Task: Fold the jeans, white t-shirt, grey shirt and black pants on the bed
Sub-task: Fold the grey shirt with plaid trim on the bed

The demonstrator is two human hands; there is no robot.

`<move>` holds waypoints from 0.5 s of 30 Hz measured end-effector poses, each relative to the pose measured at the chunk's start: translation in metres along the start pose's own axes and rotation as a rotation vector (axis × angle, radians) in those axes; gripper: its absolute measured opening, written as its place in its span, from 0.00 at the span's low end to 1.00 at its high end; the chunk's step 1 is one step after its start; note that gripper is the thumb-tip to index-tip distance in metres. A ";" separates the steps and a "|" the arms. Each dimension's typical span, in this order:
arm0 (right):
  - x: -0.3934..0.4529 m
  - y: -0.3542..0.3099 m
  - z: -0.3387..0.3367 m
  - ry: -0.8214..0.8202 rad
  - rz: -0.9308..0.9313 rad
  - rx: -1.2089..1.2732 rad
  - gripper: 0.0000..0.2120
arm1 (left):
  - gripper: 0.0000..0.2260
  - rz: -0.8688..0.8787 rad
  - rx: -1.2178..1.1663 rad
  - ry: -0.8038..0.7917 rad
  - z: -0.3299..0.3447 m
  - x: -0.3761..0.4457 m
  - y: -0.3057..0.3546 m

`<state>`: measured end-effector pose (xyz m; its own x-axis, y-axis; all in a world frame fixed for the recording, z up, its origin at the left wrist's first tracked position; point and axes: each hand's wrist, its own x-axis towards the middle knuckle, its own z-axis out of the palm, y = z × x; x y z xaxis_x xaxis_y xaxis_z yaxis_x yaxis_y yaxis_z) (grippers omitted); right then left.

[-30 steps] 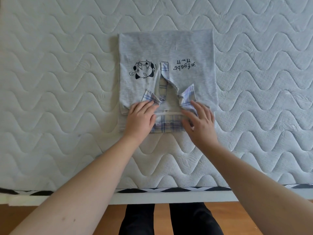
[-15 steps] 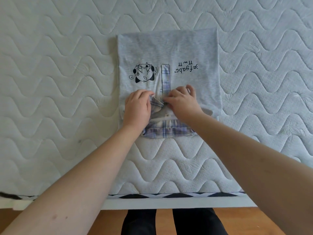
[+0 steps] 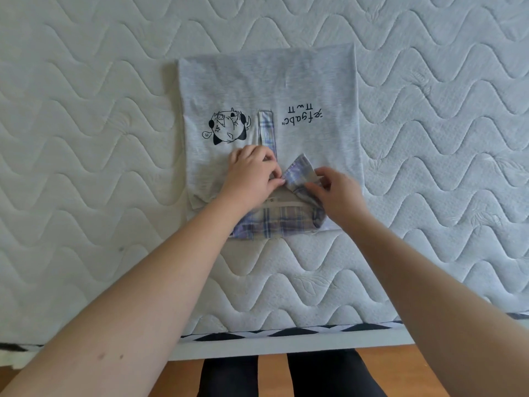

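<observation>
Right hand (image 3: 337, 193) now off collar (image 3: 300, 174); print "efgabc" (image 3: 302, 120).

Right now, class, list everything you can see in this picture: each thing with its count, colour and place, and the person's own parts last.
shirt: one, light grey with a black cartoon print and black lettering, lying flat on the mattress, sides folded in.
collar: one, blue and white plaid, at the near end of the shirt; its right flap is lifted.
mattress: one, white with a wavy quilted pattern, under the shirt.
floor: wooden, orange-brown, along the bottom edge.
legs: two, in black, standing at the bed's edge.
left hand: one, pressing on the shirt by the collar opening.
right hand: one, pinching the right collar flap.
</observation>
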<state>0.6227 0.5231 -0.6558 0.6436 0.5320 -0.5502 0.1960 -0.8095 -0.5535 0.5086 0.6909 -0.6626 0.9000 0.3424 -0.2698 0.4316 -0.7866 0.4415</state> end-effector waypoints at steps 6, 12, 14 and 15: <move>0.008 -0.002 -0.006 -0.011 0.045 0.222 0.05 | 0.11 -0.041 0.028 -0.132 -0.011 0.006 -0.009; -0.009 0.008 -0.011 -0.089 0.062 0.269 0.11 | 0.12 -0.134 -0.088 -0.162 -0.003 0.015 0.016; -0.015 0.016 -0.011 -0.106 0.098 0.166 0.09 | 0.14 -0.161 -0.051 -0.172 -0.002 0.018 0.016; -0.017 0.019 -0.011 -0.122 0.099 0.123 0.08 | 0.15 -0.166 -0.028 -0.165 -0.002 0.019 0.014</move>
<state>0.6236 0.4962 -0.6507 0.5591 0.4836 -0.6735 0.0394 -0.8269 -0.5610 0.5313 0.6878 -0.6596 0.7954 0.3758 -0.4756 0.5766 -0.7112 0.4022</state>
